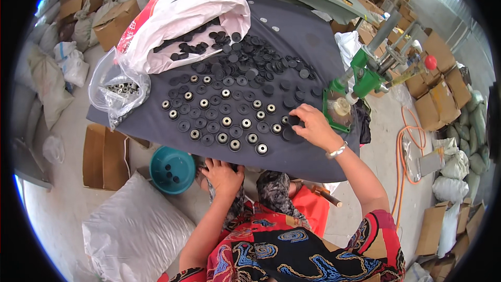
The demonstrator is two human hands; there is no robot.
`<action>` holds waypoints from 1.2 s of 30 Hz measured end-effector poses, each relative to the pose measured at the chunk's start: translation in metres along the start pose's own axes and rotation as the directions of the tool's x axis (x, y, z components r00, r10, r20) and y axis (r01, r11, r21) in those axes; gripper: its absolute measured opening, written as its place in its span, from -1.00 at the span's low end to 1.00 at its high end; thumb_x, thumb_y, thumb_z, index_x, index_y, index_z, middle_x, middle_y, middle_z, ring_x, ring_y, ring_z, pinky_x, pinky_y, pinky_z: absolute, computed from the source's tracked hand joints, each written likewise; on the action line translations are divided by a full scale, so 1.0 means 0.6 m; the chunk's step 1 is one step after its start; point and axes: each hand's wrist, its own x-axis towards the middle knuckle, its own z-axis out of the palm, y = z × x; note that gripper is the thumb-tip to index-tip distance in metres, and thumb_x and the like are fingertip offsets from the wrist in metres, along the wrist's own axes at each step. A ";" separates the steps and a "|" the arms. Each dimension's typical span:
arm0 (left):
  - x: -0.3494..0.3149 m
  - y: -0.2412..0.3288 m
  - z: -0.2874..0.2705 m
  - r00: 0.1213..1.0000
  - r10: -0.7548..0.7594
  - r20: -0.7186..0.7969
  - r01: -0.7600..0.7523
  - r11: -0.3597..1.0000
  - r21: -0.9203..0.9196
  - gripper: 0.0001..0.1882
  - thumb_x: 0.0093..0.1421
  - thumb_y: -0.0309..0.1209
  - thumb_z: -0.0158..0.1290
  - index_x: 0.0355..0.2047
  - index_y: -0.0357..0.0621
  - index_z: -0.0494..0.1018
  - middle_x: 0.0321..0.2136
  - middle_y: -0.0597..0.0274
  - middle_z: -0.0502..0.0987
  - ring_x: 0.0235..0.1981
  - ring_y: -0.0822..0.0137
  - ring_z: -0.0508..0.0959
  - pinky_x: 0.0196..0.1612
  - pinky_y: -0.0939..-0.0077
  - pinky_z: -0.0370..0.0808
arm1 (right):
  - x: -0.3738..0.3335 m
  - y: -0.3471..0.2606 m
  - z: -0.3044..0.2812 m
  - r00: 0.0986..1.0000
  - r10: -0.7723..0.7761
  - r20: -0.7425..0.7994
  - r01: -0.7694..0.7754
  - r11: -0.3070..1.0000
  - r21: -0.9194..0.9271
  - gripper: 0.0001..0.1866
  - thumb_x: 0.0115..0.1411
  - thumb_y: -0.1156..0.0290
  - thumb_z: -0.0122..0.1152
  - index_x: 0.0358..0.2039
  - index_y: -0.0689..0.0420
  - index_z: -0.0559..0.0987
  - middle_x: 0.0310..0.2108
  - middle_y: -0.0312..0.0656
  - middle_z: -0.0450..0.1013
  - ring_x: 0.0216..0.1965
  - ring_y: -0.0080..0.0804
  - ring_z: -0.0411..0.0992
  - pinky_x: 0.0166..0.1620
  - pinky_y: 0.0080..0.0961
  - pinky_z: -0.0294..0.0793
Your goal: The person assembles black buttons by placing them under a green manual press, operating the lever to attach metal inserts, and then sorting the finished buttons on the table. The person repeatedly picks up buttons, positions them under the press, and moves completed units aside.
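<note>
At the table's right side my right hand (pixel 311 127) is closed, its thumb and fingertips pinching a black plastic disc (pixel 295 120). Just beside those fingertips, a metal ball bearing (pixel 284 120) sits in another disc. To the left, several black discs (pixel 225 109) lie in loose rows, some with a shiny bearing (pixel 246 124) set in the middle. My left hand (pixel 223 176) is below the table's near edge, over my leg, fingers spread; I see nothing held in it. Behind the rows is a heap of black discs (pixel 255 55), spilling from a white-and-red sack (pixel 193 8).
A green hand press (pixel 360 73) with a red knob stands at the table's right edge. On the left is a clear plastic bag (pixel 117 89) of small metal parts. Below are a teal basin (pixel 172 169), a cardboard box (pixel 104 156) and a big white sack (pixel 135 224).
</note>
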 end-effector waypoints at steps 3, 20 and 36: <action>0.000 -0.001 0.001 1.000 0.001 -0.007 -0.001 1.000 -0.003 -0.30 -0.10 -0.08 0.18 0.00 -0.29 0.41 0.03 -0.12 0.37 0.11 -0.14 0.24 0.02 -0.09 0.17 | 0.022 0.016 0.011 0.997 -0.033 0.071 0.036 0.999 -0.038 -0.65 -0.02 0.42 0.27 -0.17 0.21 0.55 -0.26 -0.12 0.43 -0.16 -0.17 0.40 -0.05 -0.30 0.35; 0.000 0.000 -0.001 1.000 0.009 -0.015 -0.009 0.999 -0.036 -0.31 -0.11 -0.08 0.19 -0.01 -0.29 0.43 0.04 -0.11 0.38 0.09 -0.15 0.25 0.00 -0.10 0.17 | 0.039 0.022 0.023 0.996 -0.014 0.090 0.032 0.980 -0.198 -0.65 0.00 0.37 0.30 -0.16 0.17 0.58 -0.23 -0.17 0.45 -0.10 -0.21 0.36 0.00 -0.29 0.25; 0.001 0.001 -0.004 0.999 -0.005 0.053 0.006 1.000 -0.022 -0.32 -0.10 -0.09 0.18 -0.01 -0.26 0.42 0.05 -0.10 0.36 0.09 -0.15 0.26 0.01 -0.12 0.18 | 0.043 0.023 0.029 0.995 -0.032 0.099 0.056 0.966 -0.252 -0.70 0.03 0.37 0.30 -0.19 0.14 0.60 -0.26 -0.21 0.43 -0.11 -0.25 0.36 -0.04 -0.28 0.23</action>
